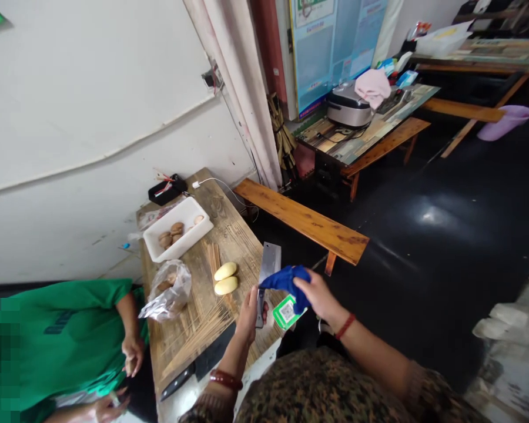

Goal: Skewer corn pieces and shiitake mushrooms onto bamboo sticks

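Note:
My left hand (247,312) is closed round the dark handle of a cleaver (271,259), whose blade points away from me over the table's edge. Bunched in my right hand (321,295) is a blue cloth (286,278), one end of it reaching the base of the blade. Two peeled potatoes (226,285) lie side by side on the wooden table (242,241), left of the cleaver. Thin wooden skewers (203,332) are spread nearer to me, with more behind the potatoes. A second knife (180,380) with a dark blade rests close to my left forearm.
A white tub (189,247) and a clear plastic bag (173,296) hold unpeeled potatoes. By my right hand is a green QR-code card (286,312). A person in a green shirt (79,335) sits at left. Beyond the table stands a wooden bench (304,220).

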Demonstrator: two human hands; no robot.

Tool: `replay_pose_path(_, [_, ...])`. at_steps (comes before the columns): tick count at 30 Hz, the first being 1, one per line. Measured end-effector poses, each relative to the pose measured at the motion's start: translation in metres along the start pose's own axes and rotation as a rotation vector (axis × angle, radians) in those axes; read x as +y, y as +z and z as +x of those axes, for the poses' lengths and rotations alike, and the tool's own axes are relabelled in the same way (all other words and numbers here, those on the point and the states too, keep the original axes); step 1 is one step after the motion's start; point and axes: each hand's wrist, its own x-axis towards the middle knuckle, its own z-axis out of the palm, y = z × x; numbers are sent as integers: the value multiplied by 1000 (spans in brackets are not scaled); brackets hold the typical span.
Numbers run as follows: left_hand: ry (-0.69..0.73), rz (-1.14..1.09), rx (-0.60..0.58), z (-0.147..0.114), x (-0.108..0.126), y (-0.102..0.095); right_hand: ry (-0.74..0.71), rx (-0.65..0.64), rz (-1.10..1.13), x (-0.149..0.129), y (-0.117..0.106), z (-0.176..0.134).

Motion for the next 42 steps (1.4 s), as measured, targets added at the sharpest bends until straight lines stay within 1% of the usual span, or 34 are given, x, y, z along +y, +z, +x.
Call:
replay_pose_path(2, [53, 23, -68, -6, 15, 11, -51, 238, 158, -22, -51, -4])
replay_pose_path(3, [76, 40, -112, -9, 23, 18, -88, 338, 183, -33, -74, -7])
replay_pose_path(4, [96, 60, -161, -12, 30, 26, -129, 417, 184, -42, -92, -12])
replay_pose_path(5, [114, 83, -209, -16, 38, 35, -180, 469, 142, -51, -106, -18])
replay_pose_path(6, [133, 110, -256, -21, 45, 45, -240, 507, 71, -57, -114, -25])
replay_pose_path(8, [173, 153, -358, -32, 59, 69, -387, 524, -142, -65, -116, -38])
replay_pose_path(10, [223, 193, -472, -46, 71, 94, -546, 449, -403, -66, -105, -48])
replay_pose_path(12, [266, 239, -558, -62, 79, 118, -666, 356, -615, -63, -96, -52])
replay_pose_path(13, [286, 267, -584, -70, 82, 127, -703, 341, -682, -61, -95, -52])
replay_pose_path(14, [308, 293, -601, -78, 84, 135, -726, 358, -718, -60, -97, -51])
replay_pose_path(15, [328, 318, -617, -85, 86, 142, -735, 402, -725, -60, -103, -49])
replay_pose_path(17, [369, 387, -663, -96, 88, 148, -726, 538, -655, -63, -126, -44])
replay_pose_path(19, [457, 509, -682, -102, 91, 147, -676, 733, -457, -70, -160, -40])
replay_pose_path(20, [543, 591, -665, -103, 93, 145, -634, 840, -320, -75, -180, -41])
replay_pose_path(21, [658, 684, -628, -103, 96, 141, -585, 937, -173, -79, -199, -44])
replay_pose_path(22, [795, 787, -573, -102, 100, 137, -538, 1002, -43, -84, -217, -51])
replay_pose_path(24, [1074, 1019, -451, -97, 111, 129, -490, 1073, 99, -92, -244, -72])
replay_pose_path(25, [1192, 1141, -398, -95, 117, 126, -489, 1088, 126, -96, -251, -85])
replay_pose_path(26, [1292, 1255, -354, -93, 123, 123, -508, 1091, 120, -101, -251, -99])
replay_pose_path(27, [1379, 1347, -319, -91, 129, 121, -542, 1074, 67, -105, -245, -113])
replay_pose_path(28, [1458, 1412, -292, -89, 134, 120, -586, 1017, -56, -109, -233, -126])
replay_pose_path(29, [1531, 1450, -276, -89, 138, 119, -640, 929, -215, -112, -216, -137])
replay_pose_path(30, [1595, 1460, -263, -89, 140, 120, -695, 814, -357, -112, -196, -144])
replay_pose_path(32, [1715, 1455, -285, -89, 141, 121, -773, 564, -602, -105, -158, -147])
replay_pose_path(33, [1757, 1460, -312, -89, 139, 121, -790, 479, -697, -99, -144, -144])
replay_pose_path(34, [1796, 1463, -340, -88, 137, 121, -778, 421, -767, -90, -136, -139])
replay_pose_path(35, [1818, 1465, -344, -87, 133, 120, -783, 420, -784, -81, -135, -135])
replay_pose_path(36, [1835, 1468, -342, -86, 129, 118, -781, 448, -774, -72, -138, -130])
replay_pose_path(39, [1831, 1473, -329, -80, 112, 110, -722, 564, -669, -49, -167, -127])
replay_pose_path(42, [1754, 1500, -383, -76, 94, 107, -605, 631, -504, -39, -195, -131])
